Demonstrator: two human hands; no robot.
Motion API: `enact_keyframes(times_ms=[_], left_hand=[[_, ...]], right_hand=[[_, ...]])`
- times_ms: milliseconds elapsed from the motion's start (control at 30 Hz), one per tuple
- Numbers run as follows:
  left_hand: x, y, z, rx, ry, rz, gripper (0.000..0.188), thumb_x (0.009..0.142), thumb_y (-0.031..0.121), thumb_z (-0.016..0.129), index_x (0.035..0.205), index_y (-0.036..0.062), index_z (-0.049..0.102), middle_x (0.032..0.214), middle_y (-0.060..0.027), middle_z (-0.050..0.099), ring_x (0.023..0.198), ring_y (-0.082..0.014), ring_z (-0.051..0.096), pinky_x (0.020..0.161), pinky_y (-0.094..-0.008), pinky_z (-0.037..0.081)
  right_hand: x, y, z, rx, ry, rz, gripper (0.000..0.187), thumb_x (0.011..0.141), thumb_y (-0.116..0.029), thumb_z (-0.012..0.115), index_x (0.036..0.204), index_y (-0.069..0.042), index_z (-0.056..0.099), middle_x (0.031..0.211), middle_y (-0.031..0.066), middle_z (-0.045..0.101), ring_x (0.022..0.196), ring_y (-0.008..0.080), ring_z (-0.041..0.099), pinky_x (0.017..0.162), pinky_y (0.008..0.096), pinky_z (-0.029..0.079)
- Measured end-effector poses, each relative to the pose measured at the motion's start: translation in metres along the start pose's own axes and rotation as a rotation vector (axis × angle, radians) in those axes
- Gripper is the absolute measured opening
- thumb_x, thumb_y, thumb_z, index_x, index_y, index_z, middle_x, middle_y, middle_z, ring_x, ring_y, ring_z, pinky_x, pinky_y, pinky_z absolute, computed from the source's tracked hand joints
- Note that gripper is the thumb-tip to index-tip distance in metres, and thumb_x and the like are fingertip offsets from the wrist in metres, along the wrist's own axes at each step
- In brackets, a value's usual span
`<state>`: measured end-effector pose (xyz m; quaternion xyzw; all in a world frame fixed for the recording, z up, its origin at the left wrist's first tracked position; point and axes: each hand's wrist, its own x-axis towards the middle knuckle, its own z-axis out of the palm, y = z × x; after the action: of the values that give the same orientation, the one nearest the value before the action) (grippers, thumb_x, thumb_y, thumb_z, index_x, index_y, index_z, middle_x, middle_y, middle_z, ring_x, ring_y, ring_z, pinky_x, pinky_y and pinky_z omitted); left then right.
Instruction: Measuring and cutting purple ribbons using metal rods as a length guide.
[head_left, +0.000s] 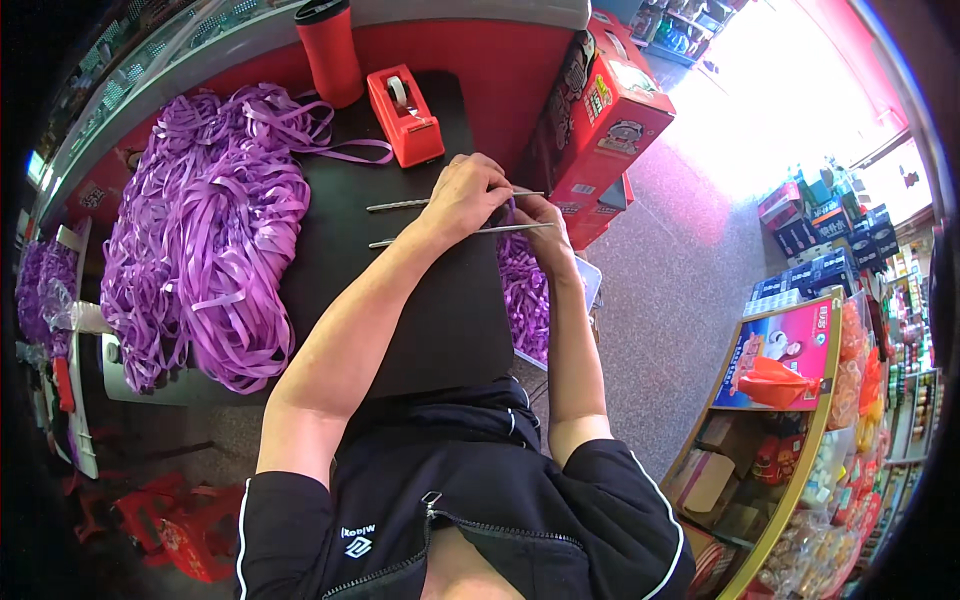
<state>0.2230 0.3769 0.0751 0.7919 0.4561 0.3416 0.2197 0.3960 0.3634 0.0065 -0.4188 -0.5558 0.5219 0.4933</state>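
Observation:
Two thin metal rods (395, 243) lie roughly side by side across the right part of the black tabletop (400, 330), their ends reaching past its edge. My left hand (462, 198) is closed over the upper rod, its fingertips pinching a purple ribbon (511, 212). Close beside it, my right hand (548, 232) is curled at the rods' right ends, with the ribbon at its fingers; part of its grip is hidden. Below the hands, a pale plastic bin (590, 285) holds more purple ribbon strips. A large heap of purple ribbon (215, 230) covers the table's left side.
A red tape dispenser (408, 120) and a red tumbler (330, 60) stand at the table's back. Red cartons (610, 120) are stacked to the right. A wooden shelf (760, 450) with packaged goods is at the lower right, and a red stool (190, 530) at the lower left.

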Motion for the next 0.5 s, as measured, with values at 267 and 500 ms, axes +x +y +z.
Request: enact_keyframes(times_ms=[267, 500], left_hand=[[0.003, -0.016, -0.002, 0.047, 0.024, 0.017, 0.018, 0.077, 0.025, 0.065, 0.088, 0.0156, 0.076, 0.119, -0.0102, 0.061, 0.113, -0.0307, 0.051, 0.099, -0.0391, 0.04], [0.001, -0.015, -0.001, 0.051, 0.054, 0.048, 0.018, 0.077, 0.027, 0.065, 0.087, 0.0159, 0.076, 0.119, -0.0095, 0.06, 0.115, -0.0298, 0.05, 0.098, -0.0415, 0.039]], right_hand=[[-0.014, -0.002, 0.024, 0.094, 0.013, 0.005, 0.035, 0.089, -0.026, 0.067, 0.112, 0.0, 0.063, 0.089, -0.0019, 0.064, 0.079, 0.0036, 0.053, 0.069, 0.019, 0.044], [-0.013, 0.008, 0.019, -0.109, 0.161, -0.013, 0.026, 0.091, -0.019, 0.062, 0.109, 0.0, 0.063, 0.088, 0.0003, 0.065, 0.079, 0.0074, 0.058, 0.07, 0.023, 0.047]])
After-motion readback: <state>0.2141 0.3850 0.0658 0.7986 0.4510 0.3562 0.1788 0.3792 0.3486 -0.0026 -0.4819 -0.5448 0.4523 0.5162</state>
